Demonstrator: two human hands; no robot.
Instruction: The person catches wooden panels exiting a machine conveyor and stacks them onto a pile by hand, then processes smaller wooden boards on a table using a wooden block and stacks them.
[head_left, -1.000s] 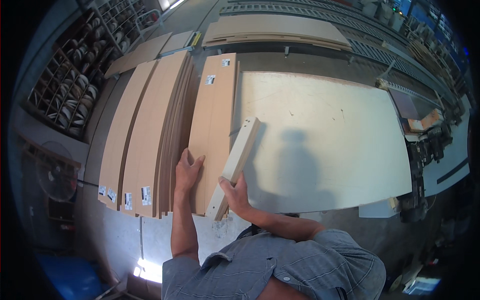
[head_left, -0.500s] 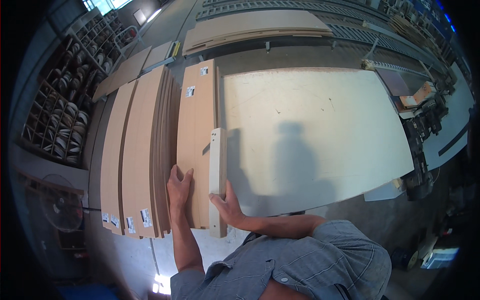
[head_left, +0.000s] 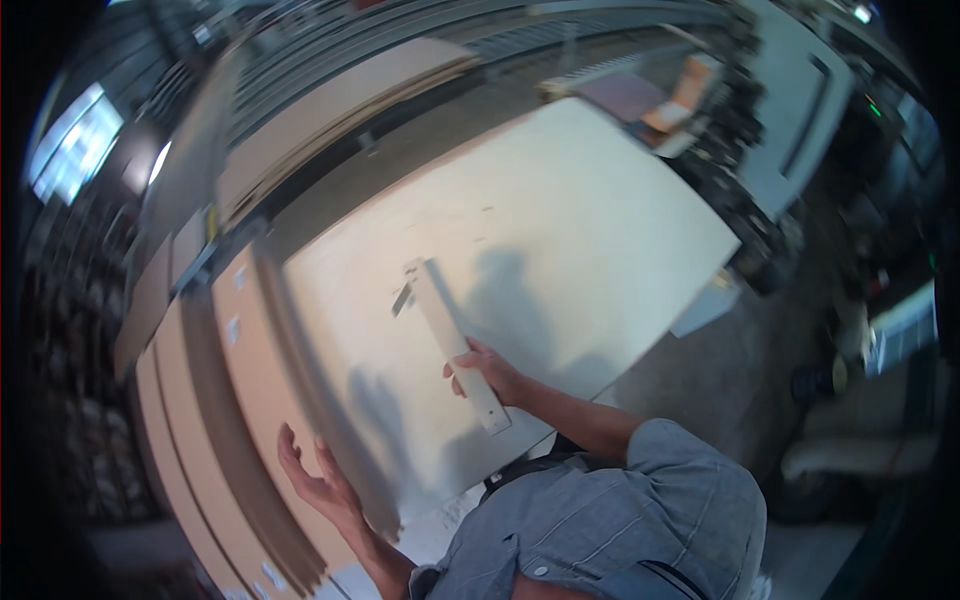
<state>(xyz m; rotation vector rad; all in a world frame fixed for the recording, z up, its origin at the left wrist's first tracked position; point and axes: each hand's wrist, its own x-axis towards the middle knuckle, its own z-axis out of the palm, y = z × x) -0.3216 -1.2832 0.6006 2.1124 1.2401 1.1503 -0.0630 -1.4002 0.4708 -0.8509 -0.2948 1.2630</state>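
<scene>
My right hand point(head_left: 487, 372) is closed around a long pale bar point(head_left: 440, 315), held over the white tabletop point(head_left: 600, 200). A short dark metal strip sticks out sideways near the bar's far end. My left hand point(head_left: 320, 482) is raised beside the nearest stack of wood-coloured panels point(head_left: 265, 345), fingers apart and nothing in them. Whether it touches the stack is unclear. Two white labels show on that stack's top panel.
More long panels point(head_left: 178, 430) stand stacked at the left. Beyond the table, boards point(head_left: 340, 125) lie by a roller conveyor point(head_left: 400, 40). Dark machinery point(head_left: 755, 200) lines the table's right end. Shelves at the far left are blurred.
My right hand has carried the bar off the panel stack's edge and over the white tabletop. My left hand has come off the panels and opened. The whole view has turned to the right.
</scene>
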